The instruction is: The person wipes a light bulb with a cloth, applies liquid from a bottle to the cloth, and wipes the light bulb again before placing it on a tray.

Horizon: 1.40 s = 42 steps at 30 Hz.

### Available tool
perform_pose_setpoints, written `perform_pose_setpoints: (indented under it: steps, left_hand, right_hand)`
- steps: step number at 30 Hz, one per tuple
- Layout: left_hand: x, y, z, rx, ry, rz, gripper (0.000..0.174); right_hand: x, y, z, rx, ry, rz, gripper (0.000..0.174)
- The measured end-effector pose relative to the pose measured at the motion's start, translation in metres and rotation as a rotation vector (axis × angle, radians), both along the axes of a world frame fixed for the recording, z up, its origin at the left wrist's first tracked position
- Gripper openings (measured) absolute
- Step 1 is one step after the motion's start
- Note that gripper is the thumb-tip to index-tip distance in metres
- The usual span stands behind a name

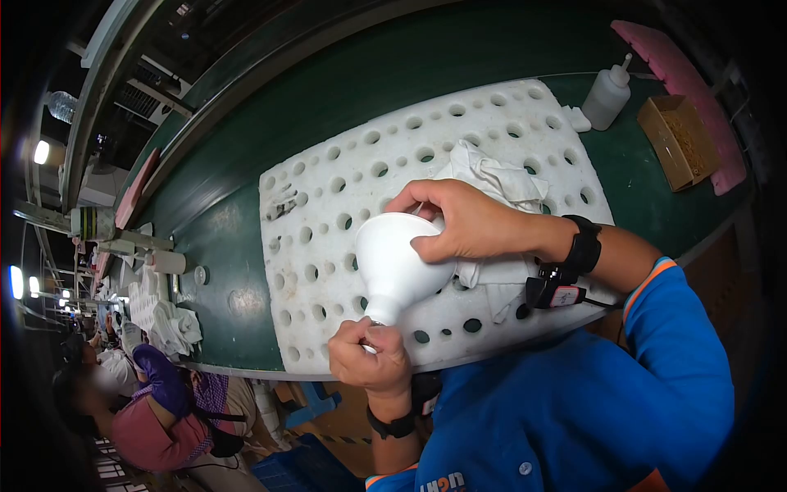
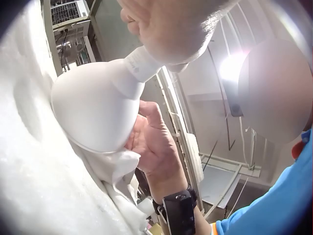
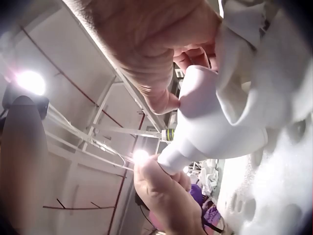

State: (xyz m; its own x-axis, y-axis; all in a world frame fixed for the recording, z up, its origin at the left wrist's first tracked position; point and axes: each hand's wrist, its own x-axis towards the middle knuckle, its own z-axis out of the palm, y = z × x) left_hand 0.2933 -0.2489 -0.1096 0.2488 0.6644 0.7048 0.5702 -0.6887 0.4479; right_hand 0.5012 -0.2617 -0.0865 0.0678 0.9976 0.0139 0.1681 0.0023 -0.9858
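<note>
A white, cone-shaped lamp bulb (image 1: 402,258) is held tilted over a white foam board (image 1: 508,332) full of round holes. My left hand (image 1: 369,357) grips its narrow base end, with fingers curled around it and hiding most of that tip. The right hand (image 1: 471,217) holds the wide end, its thumb on the near side and fingers at the far rim. In the left wrist view the bulb (image 2: 95,105) shows its smooth neck and broad rounded body. A crumpled white cloth (image 1: 492,172) lies on the board beneath and beyond the right hand.
A squeeze bottle (image 1: 607,98) and a cardboard box (image 1: 679,143) stand at the back right, beside a pink foam strip (image 1: 730,168). White cloths (image 1: 174,328) lie at the left on the green table (image 1: 234,254). Another person (image 1: 152,430) is at the lower left.
</note>
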Motion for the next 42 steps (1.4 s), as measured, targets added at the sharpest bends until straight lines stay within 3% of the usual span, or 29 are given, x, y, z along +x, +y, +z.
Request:
perform_pose_setpoints:
  steps: [9, 11, 13, 16, 19, 25, 28, 34, 37, 42]
  left_hand:
    - [0.0, 0.002, 0.0, 0.029, 0.001, -0.03, 0.012]
    - [0.0, 0.001, -0.002, 0.044, 0.001, -0.034, 0.012]
    - [0.0, 0.001, -0.003, 0.053, -0.008, -0.036, 0.012]
    - [0.001, 0.001, -0.004, 0.075, 0.003, -0.029, 0.012]
    - [0.001, 0.001, -0.004, 0.083, 0.008, -0.033, 0.012]
    - [0.0, 0.001, -0.006, 0.135, -0.02, -0.047, 0.008]
    - [0.002, 0.003, -0.006, 0.125, -0.042, -0.056, 0.008]
    - [-0.001, 0.002, -0.008, 0.132, -0.047, -0.055, 0.008]
    - [-0.001, 0.003, -0.009, 0.133, -0.046, -0.047, 0.009]
    - [-0.001, 0.002, -0.009, 0.147, -0.037, -0.044, 0.009]
  right_hand:
    - [-0.005, -0.001, -0.002, 0.047, -0.031, -0.022, 0.056]
    - [-0.019, -0.012, 0.0, 0.176, -0.309, -0.067, 0.075]
    - [-0.024, -0.016, 0.007, 0.093, -0.278, -0.033, 0.083]
    - [-0.024, -0.014, -0.002, 0.121, -0.233, -0.042, 0.082]
    - [-0.02, -0.007, -0.005, 0.006, -0.025, -0.007, 0.08]
    - [-0.027, -0.011, -0.007, 0.135, -0.153, -0.061, 0.076]
    - [-0.022, -0.005, -0.004, -0.008, -0.017, -0.013, 0.077]
    - [-0.029, -0.011, -0.008, 0.14, -0.124, -0.065, 0.077]
    - [-0.025, -0.004, -0.011, 0.063, 0.005, -0.04, 0.077]
    - [-0.029, -0.007, -0.01, 0.138, -0.078, -0.07, 0.077]
